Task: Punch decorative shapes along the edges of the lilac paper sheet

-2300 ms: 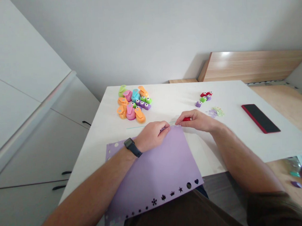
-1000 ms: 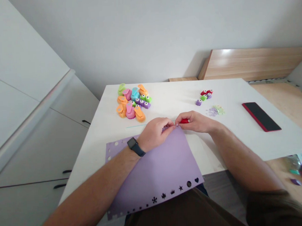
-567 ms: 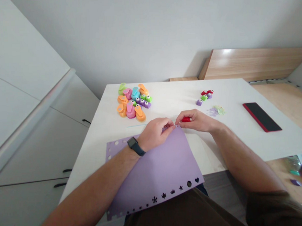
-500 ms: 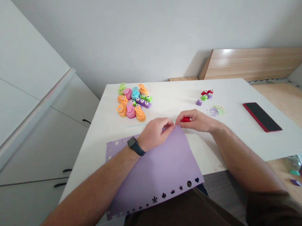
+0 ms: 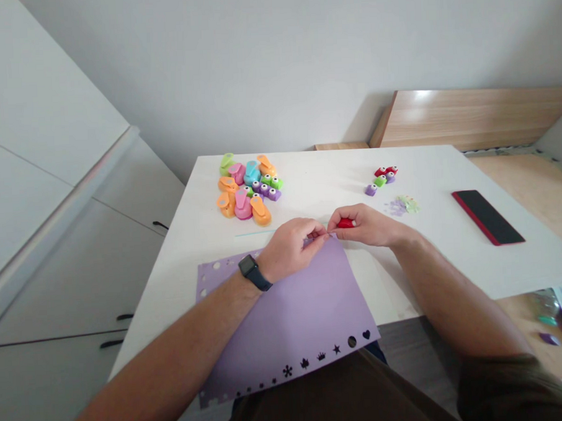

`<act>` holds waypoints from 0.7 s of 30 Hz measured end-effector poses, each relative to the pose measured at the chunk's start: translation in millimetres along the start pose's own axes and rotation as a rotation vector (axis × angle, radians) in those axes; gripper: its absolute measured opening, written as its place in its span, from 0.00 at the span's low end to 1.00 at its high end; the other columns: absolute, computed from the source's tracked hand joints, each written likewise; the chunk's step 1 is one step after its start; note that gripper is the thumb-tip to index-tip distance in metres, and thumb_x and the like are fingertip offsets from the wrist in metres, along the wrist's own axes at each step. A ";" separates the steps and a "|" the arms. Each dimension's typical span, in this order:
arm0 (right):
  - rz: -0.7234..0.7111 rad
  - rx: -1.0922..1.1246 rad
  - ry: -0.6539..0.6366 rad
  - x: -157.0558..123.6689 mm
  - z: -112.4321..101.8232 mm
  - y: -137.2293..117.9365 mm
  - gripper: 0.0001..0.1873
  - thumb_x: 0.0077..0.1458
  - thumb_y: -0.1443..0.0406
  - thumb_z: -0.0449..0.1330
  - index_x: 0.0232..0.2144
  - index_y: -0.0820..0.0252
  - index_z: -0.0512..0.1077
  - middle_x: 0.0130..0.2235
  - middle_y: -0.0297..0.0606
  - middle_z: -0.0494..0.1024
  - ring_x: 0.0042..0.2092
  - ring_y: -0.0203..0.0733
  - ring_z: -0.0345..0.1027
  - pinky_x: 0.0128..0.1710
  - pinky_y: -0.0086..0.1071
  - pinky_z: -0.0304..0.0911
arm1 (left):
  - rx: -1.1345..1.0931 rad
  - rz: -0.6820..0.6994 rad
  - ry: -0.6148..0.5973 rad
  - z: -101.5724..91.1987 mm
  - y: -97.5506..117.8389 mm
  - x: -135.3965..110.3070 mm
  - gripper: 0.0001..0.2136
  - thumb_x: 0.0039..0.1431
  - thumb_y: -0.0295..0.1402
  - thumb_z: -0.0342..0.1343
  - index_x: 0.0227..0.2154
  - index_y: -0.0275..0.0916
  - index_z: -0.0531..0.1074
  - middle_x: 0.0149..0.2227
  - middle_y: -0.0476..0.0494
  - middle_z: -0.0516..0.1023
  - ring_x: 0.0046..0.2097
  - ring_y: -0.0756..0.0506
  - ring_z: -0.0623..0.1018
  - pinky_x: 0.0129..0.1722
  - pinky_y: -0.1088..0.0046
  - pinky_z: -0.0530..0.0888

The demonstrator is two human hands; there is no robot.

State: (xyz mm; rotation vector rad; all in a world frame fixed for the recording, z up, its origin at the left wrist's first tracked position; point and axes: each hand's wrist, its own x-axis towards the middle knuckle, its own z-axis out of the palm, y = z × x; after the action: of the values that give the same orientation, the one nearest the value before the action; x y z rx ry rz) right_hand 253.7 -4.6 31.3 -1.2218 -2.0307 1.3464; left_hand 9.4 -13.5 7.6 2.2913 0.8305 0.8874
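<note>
A sheet of purple paper [image 5: 308,302] lies over the table's front edge, its near part hanging towards my lap. Shapes such as a heart, star and crown are punched along its near edge, and more holes show at the left and far edges. My left hand [image 5: 294,247], with a watch [image 5: 254,272] on the wrist, pinches the paper's far edge near the right corner. Meeting its fingertips there, my right hand [image 5: 363,224] is closed around a small red craft punch [image 5: 345,222], mostly hidden by the fingers.
Several colourful craft punches [image 5: 243,204] cluster at the back left of the white table [image 5: 321,178]. At the right stand several small punches [image 5: 381,180], with paper cut-outs [image 5: 404,205] nearby. A dark red-edged slab [image 5: 489,217] lies farther right. White cabinets [image 5: 78,263] flank the left side.
Almost nothing differs. My left fingertips have shifted very slightly to the right along the paper's edge, closer to my right hand.
</note>
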 end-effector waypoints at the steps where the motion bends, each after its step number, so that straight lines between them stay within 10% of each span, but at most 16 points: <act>1: 0.001 0.000 -0.003 -0.1 -0.1 0.4 0.11 0.59 0.59 0.65 0.38 0.62 0.78 0.30 0.32 0.74 0.31 0.34 0.62 0.32 0.29 0.57 | 0.000 0.005 0.001 -0.2 0.3 0.1 0.03 0.68 0.31 0.57 0.37 0.39 0.75 0.36 0.47 0.80 0.38 0.47 0.78 0.42 0.68 0.72; 21: 0.050 -0.019 0.039 -0.5 -4.1 2.6 0.13 0.59 0.56 0.65 0.39 0.60 0.79 0.30 0.33 0.74 0.30 0.35 0.61 0.32 0.31 0.57 | -0.046 -0.041 0.012 -2.9 1.1 0.1 0.04 0.68 0.32 0.57 0.38 0.40 0.76 0.37 0.46 0.81 0.39 0.46 0.79 0.43 0.69 0.74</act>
State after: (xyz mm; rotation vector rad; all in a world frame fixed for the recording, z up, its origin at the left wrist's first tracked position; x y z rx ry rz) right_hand 258.1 -2.5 30.9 -1.3056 -2.0027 1.3184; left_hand 7.7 -13.4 10.2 2.2238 0.8511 0.8930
